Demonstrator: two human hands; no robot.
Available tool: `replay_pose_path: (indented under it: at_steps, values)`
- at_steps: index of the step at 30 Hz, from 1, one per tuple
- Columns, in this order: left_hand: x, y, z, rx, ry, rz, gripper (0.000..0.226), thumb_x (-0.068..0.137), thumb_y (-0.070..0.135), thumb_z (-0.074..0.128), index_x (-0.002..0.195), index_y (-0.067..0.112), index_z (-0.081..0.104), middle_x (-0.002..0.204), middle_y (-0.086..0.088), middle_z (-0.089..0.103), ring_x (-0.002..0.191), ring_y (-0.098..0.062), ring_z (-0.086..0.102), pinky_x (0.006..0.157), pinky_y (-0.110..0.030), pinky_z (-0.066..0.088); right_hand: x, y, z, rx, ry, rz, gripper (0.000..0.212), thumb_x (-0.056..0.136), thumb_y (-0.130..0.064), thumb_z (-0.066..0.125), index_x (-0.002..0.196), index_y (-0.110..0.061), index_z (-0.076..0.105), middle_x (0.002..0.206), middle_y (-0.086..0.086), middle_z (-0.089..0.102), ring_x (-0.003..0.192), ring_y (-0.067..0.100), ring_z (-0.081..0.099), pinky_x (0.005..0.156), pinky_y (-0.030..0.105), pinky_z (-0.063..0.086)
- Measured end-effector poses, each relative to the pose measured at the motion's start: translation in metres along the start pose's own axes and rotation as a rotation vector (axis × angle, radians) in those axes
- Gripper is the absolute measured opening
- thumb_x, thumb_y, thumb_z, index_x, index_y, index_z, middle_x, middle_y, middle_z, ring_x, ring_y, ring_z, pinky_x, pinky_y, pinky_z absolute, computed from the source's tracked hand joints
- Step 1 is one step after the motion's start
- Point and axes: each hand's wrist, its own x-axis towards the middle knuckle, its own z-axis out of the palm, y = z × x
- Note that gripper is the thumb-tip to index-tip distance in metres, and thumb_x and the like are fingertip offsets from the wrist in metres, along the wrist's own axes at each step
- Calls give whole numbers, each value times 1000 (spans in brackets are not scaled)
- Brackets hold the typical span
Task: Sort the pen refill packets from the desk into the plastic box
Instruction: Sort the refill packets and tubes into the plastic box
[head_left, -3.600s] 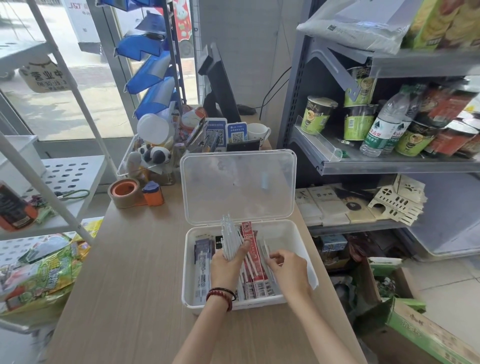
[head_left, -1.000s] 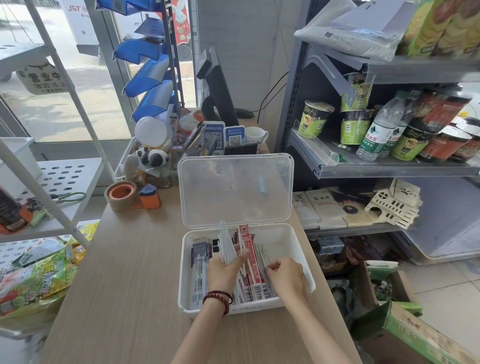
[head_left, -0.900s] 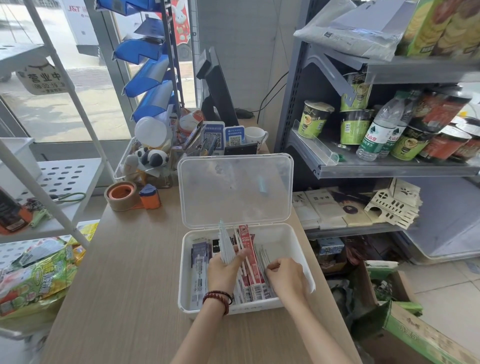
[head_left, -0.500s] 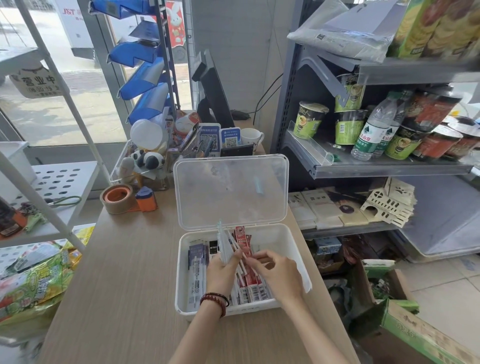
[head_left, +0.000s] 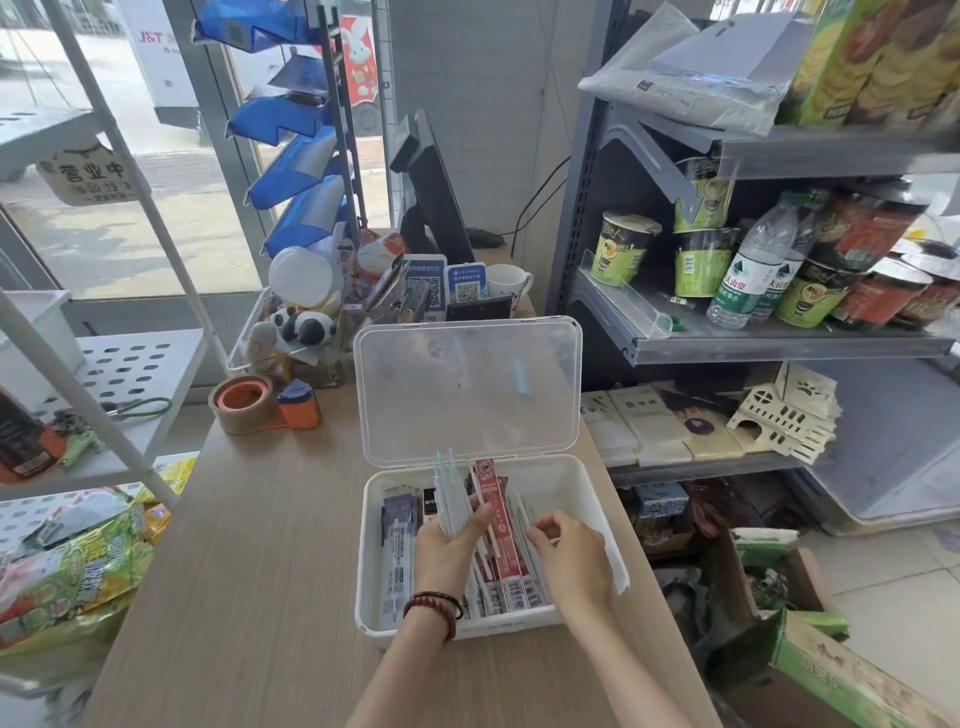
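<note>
Pen refill packets (head_left: 448, 493) in clear sleeves stand upright as a bundle in my left hand (head_left: 449, 551), its grip wrapped round them inside the plastic box (head_left: 597, 499). My right hand (head_left: 571, 558) curls its fingertips (head_left: 540, 530) onto thin clear packets just right of that; I cannot tell whether this grip pinches one. Glossy red packets (head_left: 501, 535) lie between the hands, and purple-grey ones (head_left: 397, 545) lie left of the left grip. The translucent hinged lid (head_left: 467, 389) stands open beyond, over the wood-grain surface (head_left: 260, 545).

A hanging sign (head_left: 89, 174) reads 营业中; a white panel (head_left: 156, 52) outside reads J&T.
</note>
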Motion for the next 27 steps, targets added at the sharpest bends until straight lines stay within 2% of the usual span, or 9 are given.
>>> replay_pose_path:
  at_steps: [2, 4, 7, 9, 12, 15, 19, 23, 27]
  values:
    - [1, -1, 0, -1, 14, -5, 24, 80, 30, 70, 101, 19, 71, 78, -1, 72, 62, -7, 62, 53, -14, 49, 2, 3, 3, -25, -16, 24, 9, 93, -30, 62, 89, -23, 67, 76, -14, 64, 66, -1, 58, 53, 18, 44]
    - [2, -2, 0, -6, 14, -8, 23, 78, 35, 71, 96, 21, 71, 74, -1, 68, 64, -13, 57, 55, -19, 46, 4, 5, 5, -59, -34, 56, 9, 92, -28, 63, 88, -22, 67, 77, -12, 66, 67, 4, 61, 56, 22, 49]
    - [2, -4, 0, -22, 9, -15, 22, 79, 35, 70, 99, 28, 68, 80, 1, 69, 74, -14, 58, 62, -21, 47, 6, 7, 8, -85, -28, 110, 6, 92, -23, 63, 88, -21, 67, 79, -9, 67, 69, 8, 62, 61, 27, 54]
    - [1, -3, 0, -38, 0, -9, 27, 80, 34, 70, 105, 26, 68, 81, 4, 70, 75, -14, 59, 62, -19, 47, 6, 6, 8, -75, -7, 109, 7, 93, -23, 62, 94, -19, 67, 82, -8, 66, 70, 8, 60, 58, 23, 50]
    - [1, -2, 0, -21, 3, 7, 30, 80, 33, 69, 108, 23, 68, 79, 6, 70, 72, -12, 60, 57, -17, 48, 3, 1, 3, -18, -6, 27, 17, 95, -35, 58, 97, -20, 66, 82, -11, 65, 68, 3, 59, 56, 19, 48]
    - [2, -4, 0, -13, 3, 21, 29, 80, 30, 70, 106, 18, 69, 74, 5, 70, 65, -10, 61, 53, -15, 49, -3, -8, -7, 34, -17, -48, 27, 93, -51, 54, 93, -28, 67, 75, -17, 62, 65, -4, 58, 55, 15, 46]
    - [2, -4, 1, -8, -35, 54, 27, 81, 27, 69, 107, 23, 66, 86, 5, 72, 77, -11, 65, 61, -12, 51, -10, -14, -15, 50, -47, -145, 37, 82, -71, 52, 87, -38, 67, 75, -21, 67, 70, -7, 62, 57, 14, 47]
    - [3, -4, 1, 12, -59, 63, 25, 81, 23, 70, 105, 21, 67, 91, 8, 71, 87, -3, 66, 66, -9, 51, -12, -15, -17, 77, -71, -164, 36, 79, -71, 56, 87, -39, 70, 74, -23, 68, 72, -10, 63, 60, 13, 49]
    - [3, -5, 2, 28, -85, 74, 18, 81, 22, 69, 99, 24, 69, 92, 6, 72, 88, -4, 67, 66, -10, 51, -15, -17, -18, 60, -55, -190, 30, 80, -68, 58, 87, -41, 68, 73, -24, 68, 72, -11, 63, 56, 12, 47]
